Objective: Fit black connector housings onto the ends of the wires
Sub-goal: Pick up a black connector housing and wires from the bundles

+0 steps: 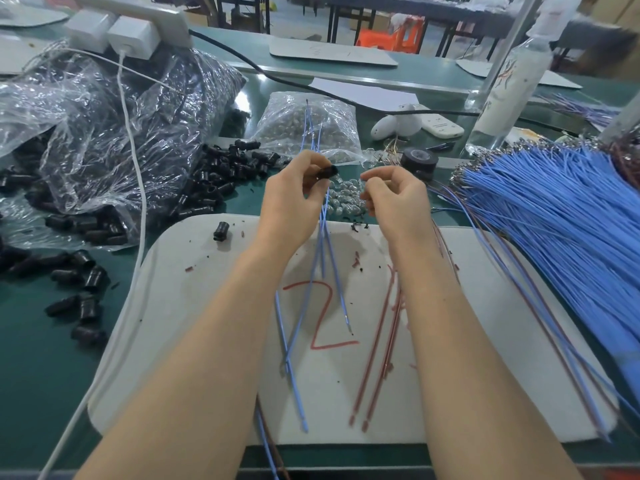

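My left hand (294,197) pinches a black connector housing (327,172) between thumb and fingertips, and several blue wires (327,258) run through its grip, up above it and down onto the white mat (194,306). My right hand (394,195) hovers just right of it with fingers curled; red wires (384,327) trail down from under it, so it seems to hold them. A loose housing (221,231) lies on the mat's far left corner. More housings (221,174) spill from a clear plastic bag (104,133).
A big bundle of blue wires (554,216) fans over the right side. A bag of small metal parts (308,126) sits behind my hands, with loose ones beside it. A black tape roll (419,161), a clear bottle (509,88) and a white charging cable (135,202) lie around.
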Motion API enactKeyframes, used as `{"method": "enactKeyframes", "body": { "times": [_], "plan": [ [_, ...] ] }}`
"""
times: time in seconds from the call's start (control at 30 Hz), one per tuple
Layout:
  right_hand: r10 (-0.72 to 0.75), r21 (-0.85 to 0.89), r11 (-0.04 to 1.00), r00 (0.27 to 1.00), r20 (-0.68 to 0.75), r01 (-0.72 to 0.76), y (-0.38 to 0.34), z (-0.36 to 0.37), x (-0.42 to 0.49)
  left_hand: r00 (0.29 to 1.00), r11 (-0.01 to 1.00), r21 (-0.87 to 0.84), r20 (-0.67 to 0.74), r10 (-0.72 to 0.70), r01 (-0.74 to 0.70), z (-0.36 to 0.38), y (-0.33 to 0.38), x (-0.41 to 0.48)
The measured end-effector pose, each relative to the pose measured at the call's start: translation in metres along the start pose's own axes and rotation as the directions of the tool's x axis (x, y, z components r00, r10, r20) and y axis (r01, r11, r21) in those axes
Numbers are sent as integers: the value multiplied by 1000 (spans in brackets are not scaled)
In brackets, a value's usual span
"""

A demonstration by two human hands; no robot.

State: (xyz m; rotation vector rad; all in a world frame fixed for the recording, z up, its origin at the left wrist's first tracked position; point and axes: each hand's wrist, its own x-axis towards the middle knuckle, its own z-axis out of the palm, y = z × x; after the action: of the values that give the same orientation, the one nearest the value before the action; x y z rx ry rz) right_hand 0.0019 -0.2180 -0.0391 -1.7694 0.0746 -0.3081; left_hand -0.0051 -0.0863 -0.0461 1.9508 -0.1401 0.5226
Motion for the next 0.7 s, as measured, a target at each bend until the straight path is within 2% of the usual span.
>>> {"method": "enactKeyframes", "body": {
  "times": [0.07,0.13,0.23,0.37,0.53,0.7],
  "plan": [
    [-30,-31,999,999,34,31,0,1,-1,1000,999,-50,16,-3,4,0,-1,0],
    [-69,-140,987,996,51,76,3,0,-2,1000,998,-70,31,1,1,0,-2,-1],
    [-115,-351,928,992,58,128,8,0,-2,999,997,-81,48,1,3,1,-4,-1],
    [-129,-513,845,988,81,153,10,0,-1,998,995,-99,58,-1,6,2,-3,0],
    [-97,-617,769,985,145,167,12,2,1,998,996,-88,64,1,4,2,-4,0],
    [-101,-635,758,989,110,148,14,1,2,997,998,-68,72,-6,11,2,-6,0]
  ]
}}
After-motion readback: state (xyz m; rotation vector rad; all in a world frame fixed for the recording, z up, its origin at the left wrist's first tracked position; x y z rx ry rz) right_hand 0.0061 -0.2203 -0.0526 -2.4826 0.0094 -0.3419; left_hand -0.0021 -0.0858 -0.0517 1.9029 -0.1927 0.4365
